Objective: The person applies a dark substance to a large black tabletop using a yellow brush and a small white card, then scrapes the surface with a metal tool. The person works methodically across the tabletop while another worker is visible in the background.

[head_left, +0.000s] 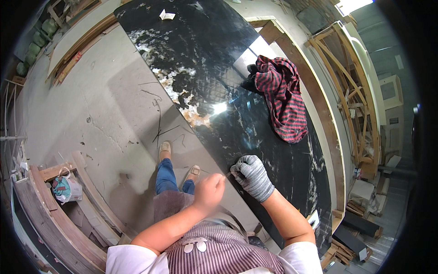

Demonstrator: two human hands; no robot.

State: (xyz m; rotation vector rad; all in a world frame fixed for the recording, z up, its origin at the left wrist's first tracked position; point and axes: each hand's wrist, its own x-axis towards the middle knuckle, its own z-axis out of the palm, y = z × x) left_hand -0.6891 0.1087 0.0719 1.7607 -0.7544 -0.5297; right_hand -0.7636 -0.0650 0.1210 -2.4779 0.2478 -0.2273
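Note:
My bare left hand is curled into a fist above the near edge of the dark slab, somewhat blurred. Whatever it may hold is hidden. My right hand, in a grey knitted glove, is closed at the edge of the slab, its fingers curled under. Anything between its fingers is too small to make out. Beneath and beyond it stretches a glossy black stone slab with white and brown veining. A red-and-black striped cloth lies crumpled on the slab, farther away than the gloved hand.
A small folded white paper lies at the slab's far end. Wooden frames stand at the right. At the lower left, a wooden crate has a white bag on it. Thin dark strips lie on the concrete floor.

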